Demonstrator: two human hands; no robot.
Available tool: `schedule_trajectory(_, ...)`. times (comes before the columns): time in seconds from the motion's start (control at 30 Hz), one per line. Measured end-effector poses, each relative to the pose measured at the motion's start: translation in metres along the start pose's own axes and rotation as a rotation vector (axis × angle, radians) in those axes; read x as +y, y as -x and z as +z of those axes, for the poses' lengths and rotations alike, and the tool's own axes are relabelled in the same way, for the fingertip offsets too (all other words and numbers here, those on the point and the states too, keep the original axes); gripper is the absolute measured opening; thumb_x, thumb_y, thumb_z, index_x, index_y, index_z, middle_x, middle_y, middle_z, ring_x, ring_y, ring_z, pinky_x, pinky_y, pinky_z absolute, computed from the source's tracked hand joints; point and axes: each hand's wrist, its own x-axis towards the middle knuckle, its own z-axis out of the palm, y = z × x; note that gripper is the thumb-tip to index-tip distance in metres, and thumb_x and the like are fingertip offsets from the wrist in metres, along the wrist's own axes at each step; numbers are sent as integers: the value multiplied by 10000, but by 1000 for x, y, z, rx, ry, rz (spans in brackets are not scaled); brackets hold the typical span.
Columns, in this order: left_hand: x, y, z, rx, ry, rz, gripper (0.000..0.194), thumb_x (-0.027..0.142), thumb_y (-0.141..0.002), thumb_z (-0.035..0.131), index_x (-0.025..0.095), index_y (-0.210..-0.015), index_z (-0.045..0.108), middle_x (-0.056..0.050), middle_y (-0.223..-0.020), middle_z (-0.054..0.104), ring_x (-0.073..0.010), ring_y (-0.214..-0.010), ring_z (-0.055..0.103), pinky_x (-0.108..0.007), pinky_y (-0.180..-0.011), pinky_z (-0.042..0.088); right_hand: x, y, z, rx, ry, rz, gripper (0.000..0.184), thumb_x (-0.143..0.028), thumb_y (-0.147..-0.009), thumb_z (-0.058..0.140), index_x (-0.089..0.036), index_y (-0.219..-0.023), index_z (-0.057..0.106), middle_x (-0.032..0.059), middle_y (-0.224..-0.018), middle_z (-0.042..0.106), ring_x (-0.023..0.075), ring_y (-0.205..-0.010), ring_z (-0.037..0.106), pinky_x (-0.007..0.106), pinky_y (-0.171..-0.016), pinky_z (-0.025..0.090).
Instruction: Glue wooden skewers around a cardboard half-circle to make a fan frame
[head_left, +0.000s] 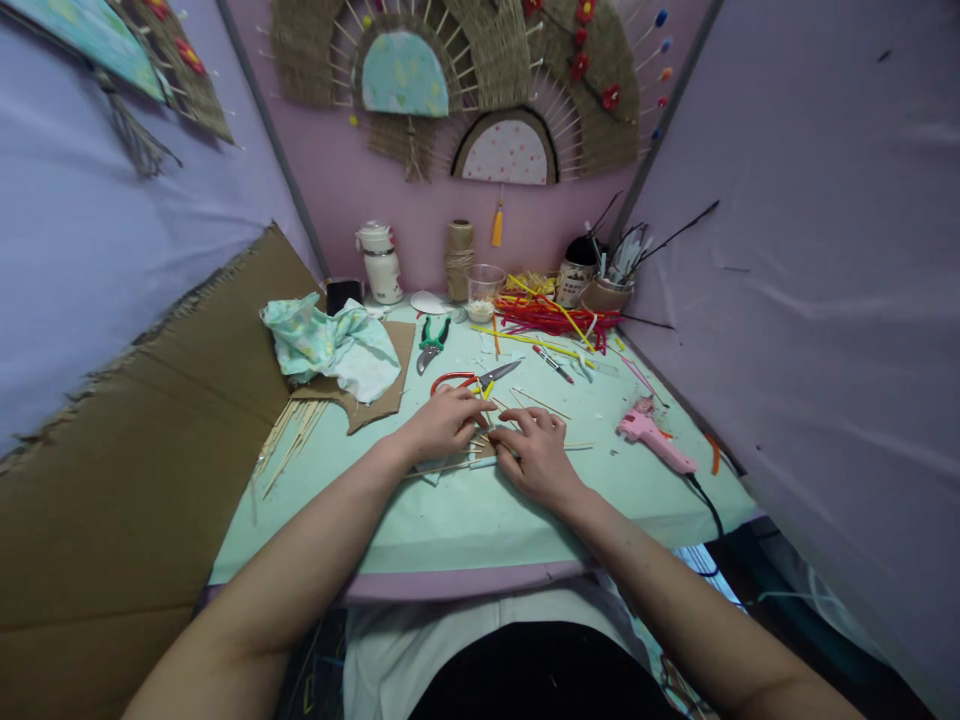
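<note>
Both hands meet mid-table point(420, 525): left hand point(450, 422) and right hand point(534, 450), fingers curled, fingertips close together over thin wooden sticks point(480, 441), apparently steadying them; whether either pinches one, I can't tell. Red-handled scissors point(480, 381) lie just beyond, the pink glue gun point(654, 434) off right, presumably for easy reach. Far side, a clear plastic cup point(487, 286) holds pale bits point(481, 311); right of it, a brown pot point(606, 297) gathers white sticks point(627, 262) and dark twigs point(681, 232).
</note>
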Motion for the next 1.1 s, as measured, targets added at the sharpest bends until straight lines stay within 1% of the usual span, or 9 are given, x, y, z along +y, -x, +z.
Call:
schedule_trajectory(0.4, 1, -1, -1, -15, -10, -3, 515, 102, -793, 472, 187, -1280, 616, -92, -1104, 718, -239, -1113, 599, -428, -1021, 396, -1, 0, -1, 1, 44, -10, 195, -262, -924, 568, -285, -1018, 738, 53, -1241, 644, 263, -1164, 442, 444, -944, 279)
schedule_trajectory(1.1, 1, -1, -1, -13, -7, -3, 499, 97, -796, 479, 180, -1267, 622, -90, -1091, 723, -238, -1123, 598, -424, -1017, 397, -1, 0, -1, 9, 7, -6, 186, -269, -928, 566, -286, -1009, 733, 45, -1232, 649, 255, -1168, 442, 439, -947, 259)
